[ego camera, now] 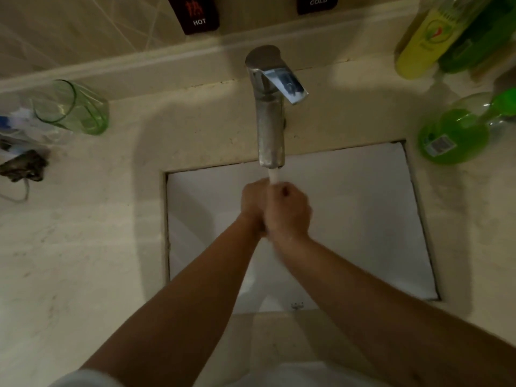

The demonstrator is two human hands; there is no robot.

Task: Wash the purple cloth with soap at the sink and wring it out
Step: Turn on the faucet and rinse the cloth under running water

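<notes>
Right hand [289, 212]: fingers curled into a fist, pressed against the left hand [252, 203], likewise curled, both under the water stream [273, 175] from the tap [270, 129] just beyond them, over the white sink [377, 219]. Purple cloth: not visible, so whether the fists enclose it cannot be told. Progress, judged: rinsing or hand-washing stage; wringing unconfirmed; green soap bottle [455, 138] stands well to the right of the hands.

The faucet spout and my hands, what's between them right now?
In the head view, only a short white stream of water runs from the faucet spout down onto the left hand and right hand, clasped together.
</notes>
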